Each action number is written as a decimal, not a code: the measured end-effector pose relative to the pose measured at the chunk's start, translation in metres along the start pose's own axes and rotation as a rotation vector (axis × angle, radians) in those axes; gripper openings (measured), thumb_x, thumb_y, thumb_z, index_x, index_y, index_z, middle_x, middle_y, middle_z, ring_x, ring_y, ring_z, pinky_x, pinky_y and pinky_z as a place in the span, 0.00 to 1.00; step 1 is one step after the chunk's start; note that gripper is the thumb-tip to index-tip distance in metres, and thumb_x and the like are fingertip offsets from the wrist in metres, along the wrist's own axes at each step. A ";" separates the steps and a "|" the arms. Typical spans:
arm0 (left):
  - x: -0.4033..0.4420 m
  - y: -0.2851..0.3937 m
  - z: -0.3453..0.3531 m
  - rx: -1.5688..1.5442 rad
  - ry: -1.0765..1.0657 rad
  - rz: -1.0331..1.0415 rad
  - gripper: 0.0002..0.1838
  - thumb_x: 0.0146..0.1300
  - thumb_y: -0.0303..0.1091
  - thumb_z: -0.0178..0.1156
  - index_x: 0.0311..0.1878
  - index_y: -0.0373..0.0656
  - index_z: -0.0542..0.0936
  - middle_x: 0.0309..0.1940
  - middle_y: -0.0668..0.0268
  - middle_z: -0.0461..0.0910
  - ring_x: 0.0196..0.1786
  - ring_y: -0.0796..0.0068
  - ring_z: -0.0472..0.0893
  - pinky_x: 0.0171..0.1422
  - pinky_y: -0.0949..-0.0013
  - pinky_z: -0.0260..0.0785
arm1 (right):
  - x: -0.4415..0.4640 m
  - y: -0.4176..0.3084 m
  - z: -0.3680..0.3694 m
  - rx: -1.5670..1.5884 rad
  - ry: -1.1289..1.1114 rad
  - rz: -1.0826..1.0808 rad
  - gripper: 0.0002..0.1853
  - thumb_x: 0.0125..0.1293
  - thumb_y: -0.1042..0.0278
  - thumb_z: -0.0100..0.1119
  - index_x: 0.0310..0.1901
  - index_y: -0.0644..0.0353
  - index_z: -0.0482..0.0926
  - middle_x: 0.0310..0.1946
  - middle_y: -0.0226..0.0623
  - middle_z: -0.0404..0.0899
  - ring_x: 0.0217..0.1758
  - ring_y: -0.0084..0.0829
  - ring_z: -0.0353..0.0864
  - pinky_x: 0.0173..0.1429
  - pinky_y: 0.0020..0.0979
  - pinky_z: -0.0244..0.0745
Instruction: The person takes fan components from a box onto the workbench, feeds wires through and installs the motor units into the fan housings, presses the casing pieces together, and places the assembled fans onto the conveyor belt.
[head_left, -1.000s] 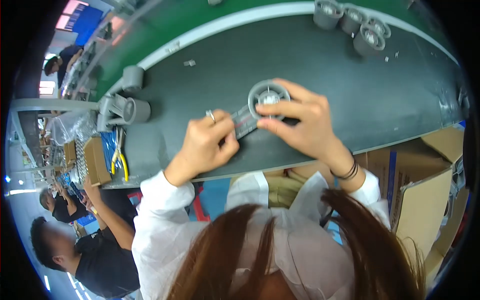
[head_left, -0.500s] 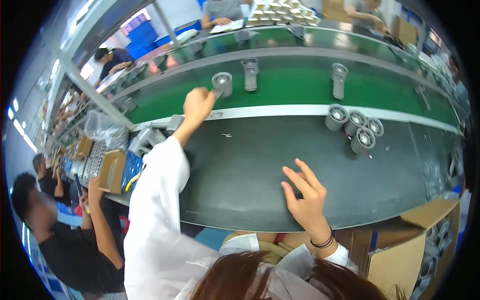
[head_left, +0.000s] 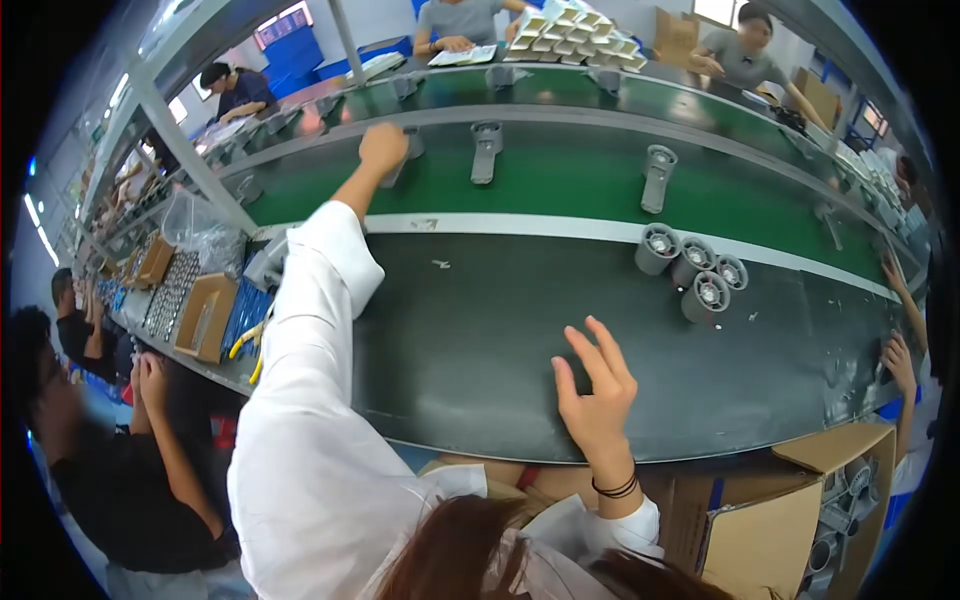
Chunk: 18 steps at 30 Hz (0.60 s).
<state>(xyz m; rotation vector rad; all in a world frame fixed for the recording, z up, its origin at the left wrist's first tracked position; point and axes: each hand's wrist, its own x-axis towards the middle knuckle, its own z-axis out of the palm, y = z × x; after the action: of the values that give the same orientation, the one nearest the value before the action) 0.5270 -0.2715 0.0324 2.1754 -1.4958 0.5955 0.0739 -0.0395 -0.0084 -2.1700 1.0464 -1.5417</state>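
My left hand [head_left: 384, 148] reaches over the green conveyor belt [head_left: 560, 185], fingers curled at a grey hair-dryer-shaped housing [head_left: 413, 142]. The hand covers part of this housing, and its handle shows below the fingers. Farther right on the belt lie two similar grey housings [head_left: 486, 152] [head_left: 658, 180], each with a round head and a handle. My right hand [head_left: 598, 390] hovers, fingers apart and holding nothing, above the dark worktable [head_left: 470, 340]. Beyond it, several short grey cylinders [head_left: 657, 248] with fan-like insides and small wires stand grouped near the belt's white edge.
At left are a cardboard box [head_left: 207, 315], yellow-handled pliers [head_left: 246, 340], a clear plastic bag [head_left: 200, 225] and grey parts [head_left: 266, 262]. An open carton [head_left: 765, 540] of grey parts stands at lower right. Co-workers sit left and across; another person's hands [head_left: 898, 360] are at right.
My left hand has moved forward and slightly left over the belt with the grey housing. My right hand stays raised with fingers apart. Another person's hands have appeared at right.
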 end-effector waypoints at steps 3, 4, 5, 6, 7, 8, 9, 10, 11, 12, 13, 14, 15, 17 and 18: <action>0.020 -0.012 -0.049 0.060 -0.049 0.077 0.23 0.59 0.38 0.55 0.53 0.30 0.76 0.34 0.41 0.82 0.38 0.42 0.83 0.44 0.46 0.74 | 0.000 -0.002 -0.001 -0.023 -0.003 -0.008 0.14 0.53 0.78 0.66 0.44 0.63 0.83 0.53 0.48 0.78 0.32 0.33 0.81 0.36 0.30 0.77; 0.037 -0.040 -0.046 0.172 -0.123 0.225 0.20 0.56 0.41 0.60 0.44 0.33 0.83 0.31 0.46 0.83 0.36 0.48 0.84 0.41 0.52 0.75 | 0.000 -0.001 -0.001 -0.021 0.016 -0.017 0.12 0.54 0.79 0.65 0.42 0.64 0.83 0.52 0.47 0.79 0.32 0.34 0.82 0.36 0.31 0.77; 0.018 -0.025 -0.087 0.155 -0.333 0.163 0.19 0.55 0.43 0.63 0.40 0.35 0.84 0.30 0.49 0.84 0.35 0.52 0.84 0.42 0.54 0.75 | -0.002 -0.001 -0.002 -0.026 0.015 -0.017 0.10 0.54 0.79 0.65 0.40 0.64 0.83 0.50 0.47 0.80 0.32 0.34 0.82 0.36 0.31 0.77; -0.006 -0.003 -0.135 0.133 -0.536 0.098 0.19 0.53 0.46 0.66 0.36 0.37 0.86 0.30 0.51 0.84 0.34 0.55 0.84 0.42 0.57 0.75 | -0.001 -0.001 -0.003 -0.030 0.019 -0.021 0.09 0.55 0.79 0.64 0.39 0.65 0.83 0.49 0.47 0.80 0.32 0.35 0.82 0.36 0.31 0.77; -0.025 -0.011 -0.147 0.087 -0.576 0.152 0.20 0.51 0.47 0.67 0.32 0.36 0.86 0.29 0.51 0.84 0.35 0.56 0.84 0.43 0.57 0.75 | 0.000 -0.001 -0.003 -0.035 0.028 -0.025 0.07 0.55 0.79 0.64 0.37 0.66 0.83 0.47 0.47 0.81 0.32 0.36 0.83 0.36 0.31 0.77; -0.041 -0.018 -0.157 0.039 -0.615 0.208 0.22 0.49 0.49 0.69 0.29 0.35 0.85 0.28 0.50 0.84 0.37 0.57 0.85 0.45 0.58 0.75 | 0.001 -0.002 -0.003 -0.033 0.026 -0.017 0.06 0.55 0.79 0.64 0.36 0.66 0.83 0.46 0.47 0.82 0.32 0.37 0.83 0.36 0.31 0.77; -0.055 -0.023 -0.166 -0.011 -0.652 0.267 0.23 0.47 0.51 0.70 0.26 0.34 0.85 0.27 0.49 0.84 0.38 0.58 0.85 0.46 0.59 0.75 | 0.001 -0.003 -0.004 -0.034 0.026 -0.010 0.05 0.55 0.79 0.64 0.35 0.66 0.83 0.44 0.47 0.82 0.33 0.38 0.83 0.36 0.31 0.78; -0.069 -0.029 -0.166 0.046 -0.701 0.220 0.28 0.45 0.54 0.72 0.35 0.35 0.86 0.34 0.52 0.85 0.41 0.57 0.85 0.49 0.59 0.75 | 0.001 -0.005 -0.004 -0.038 0.028 -0.003 0.05 0.55 0.79 0.64 0.34 0.67 0.83 0.43 0.47 0.83 0.33 0.38 0.84 0.36 0.32 0.78; -0.081 -0.043 -0.159 0.120 -0.721 0.252 0.28 0.48 0.49 0.71 0.49 0.41 0.84 0.44 0.48 0.83 0.50 0.54 0.82 0.56 0.59 0.73 | 0.001 -0.005 -0.004 -0.027 0.027 0.003 0.04 0.56 0.78 0.64 0.34 0.66 0.83 0.41 0.47 0.83 0.34 0.40 0.84 0.36 0.31 0.78; -0.093 -0.041 -0.167 0.085 -0.855 0.267 0.36 0.48 0.45 0.71 0.62 0.44 0.75 0.53 0.48 0.79 0.55 0.50 0.78 0.62 0.59 0.69 | 0.001 -0.005 -0.004 -0.023 0.023 -0.006 0.04 0.56 0.78 0.64 0.34 0.66 0.83 0.41 0.46 0.83 0.34 0.40 0.84 0.36 0.31 0.78; -0.100 -0.058 -0.157 0.033 -0.835 0.329 0.39 0.47 0.41 0.72 0.65 0.44 0.71 0.53 0.48 0.79 0.57 0.51 0.77 0.63 0.58 0.68 | 0.001 -0.004 -0.004 -0.022 0.021 -0.014 0.04 0.56 0.78 0.64 0.34 0.66 0.83 0.41 0.46 0.83 0.35 0.40 0.84 0.36 0.31 0.78; -0.106 -0.074 -0.146 -0.021 -0.813 0.393 0.43 0.46 0.36 0.72 0.68 0.45 0.67 0.53 0.49 0.78 0.59 0.51 0.76 0.64 0.58 0.67 | 0.001 -0.003 -0.005 -0.026 0.020 -0.020 0.04 0.56 0.78 0.64 0.34 0.66 0.83 0.41 0.46 0.83 0.35 0.40 0.84 0.36 0.31 0.78; -0.104 -0.076 -0.146 -0.048 -0.877 0.350 0.44 0.44 0.33 0.72 0.69 0.45 0.67 0.53 0.49 0.78 0.60 0.52 0.75 0.65 0.58 0.66 | 0.001 -0.002 -0.006 -0.027 0.022 -0.010 0.04 0.56 0.78 0.64 0.34 0.66 0.83 0.40 0.46 0.83 0.35 0.40 0.84 0.37 0.32 0.78; -0.099 -0.079 -0.144 -0.102 -1.006 0.257 0.46 0.42 0.27 0.72 0.69 0.45 0.65 0.54 0.51 0.77 0.61 0.53 0.74 0.66 0.60 0.64 | 0.001 -0.002 -0.008 -0.029 0.021 0.008 0.04 0.56 0.78 0.64 0.34 0.66 0.83 0.40 0.45 0.83 0.35 0.40 0.84 0.37 0.32 0.78; -0.101 -0.082 -0.141 -0.098 -0.997 0.223 0.47 0.40 0.25 0.72 0.69 0.44 0.65 0.54 0.52 0.77 0.61 0.55 0.74 0.66 0.60 0.64 | 0.002 -0.001 -0.009 -0.027 0.023 0.014 0.04 0.56 0.78 0.64 0.34 0.66 0.83 0.40 0.45 0.83 0.35 0.40 0.84 0.38 0.32 0.78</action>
<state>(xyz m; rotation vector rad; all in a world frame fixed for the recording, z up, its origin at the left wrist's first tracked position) 0.5564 -0.0883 0.0806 2.3407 -2.1728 -0.6172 0.0671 -0.0386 -0.0027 -2.1629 1.0928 -1.5585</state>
